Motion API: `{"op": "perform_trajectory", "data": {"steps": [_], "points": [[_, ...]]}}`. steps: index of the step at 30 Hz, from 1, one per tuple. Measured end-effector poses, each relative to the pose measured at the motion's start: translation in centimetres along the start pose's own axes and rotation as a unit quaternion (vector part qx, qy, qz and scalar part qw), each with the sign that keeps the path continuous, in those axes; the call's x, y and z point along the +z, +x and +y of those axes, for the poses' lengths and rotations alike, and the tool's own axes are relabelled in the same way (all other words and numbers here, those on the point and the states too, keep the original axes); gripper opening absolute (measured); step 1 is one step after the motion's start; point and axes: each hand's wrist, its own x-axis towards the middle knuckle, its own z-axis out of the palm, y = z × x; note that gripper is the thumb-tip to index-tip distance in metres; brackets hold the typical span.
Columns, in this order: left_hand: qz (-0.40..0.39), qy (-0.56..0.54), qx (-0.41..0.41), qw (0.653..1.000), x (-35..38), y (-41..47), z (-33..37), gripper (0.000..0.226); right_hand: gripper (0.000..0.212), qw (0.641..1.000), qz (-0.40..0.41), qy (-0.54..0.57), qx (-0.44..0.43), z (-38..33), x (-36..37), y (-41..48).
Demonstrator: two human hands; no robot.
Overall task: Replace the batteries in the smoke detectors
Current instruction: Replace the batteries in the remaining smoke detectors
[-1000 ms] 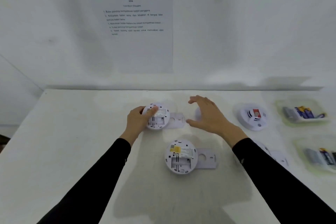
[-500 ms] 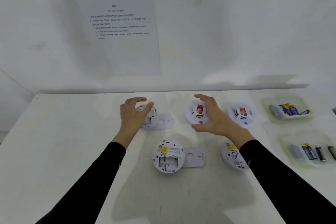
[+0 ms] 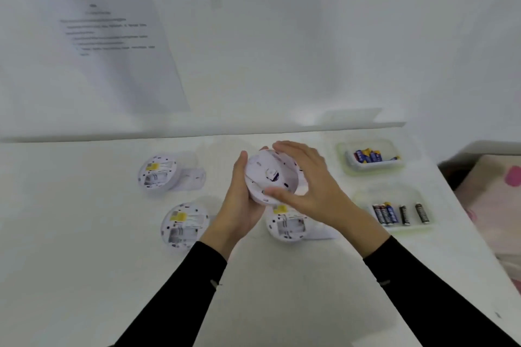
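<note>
Both my hands hold a round white smoke detector [image 3: 269, 175] tilted up above the white table [image 3: 84, 234]. My left hand [image 3: 239, 200] cups its left side from below. My right hand [image 3: 304, 180] grips its right rim with thumb and fingers. Three other detectors lie face down with battery bays showing: one at the back left [image 3: 158, 175], one in front of it [image 3: 183, 225], one under my right wrist [image 3: 287, 227]. Detached flat covers lie beside them.
Two clear trays stand at the right: the far tray [image 3: 341, 149] holds blue batteries, the near tray [image 3: 363, 197] holds several blue and black batteries. A printed instruction sheet [image 3: 107, 34] hangs on the wall behind. The table's right edge runs past the trays.
My right hand lifted a detector off the table and my left hand left the back-left detector to join it. The camera turned right, shifting everything leftward.
</note>
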Motion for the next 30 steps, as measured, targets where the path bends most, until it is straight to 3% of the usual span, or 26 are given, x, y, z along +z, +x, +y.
{"op": "perform_trajectory", "data": {"steps": [4, 10, 19, 24, 30], "points": [[0.017, -0.048, 0.036, 0.998, 2.9, 0.6, -3.6, 0.047, 0.07, 0.996, 0.052, -0.066, 0.04, 2.6, -2.3, -3.1], [0.024, -0.07, 0.064, 0.995, 6.1, 1.1, -7.8, 0.041, 0.07, 0.993, 0.043, -0.108, -0.007, 4.8, -5.0, -5.9], [0.034, -0.051, 0.018, 0.998, 8.7, 1.1, -10.9, 0.066, 0.071, 0.992, -0.023, -0.109, -0.058, 6.8, -8.7, -7.4], [0.025, -0.096, 0.053, 0.994, 8.8, 1.6, -11.3, 0.063, 0.065, 0.998, 0.047, 0.007, -0.034, 6.8, -10.6, -8.8], [0.01, -0.15, 0.092, 0.984, 7.9, 2.4, -10.9, 0.048, 0.066, 0.992, -0.095, -0.082, -0.028, 10.4, -8.6, -15.4]]}}
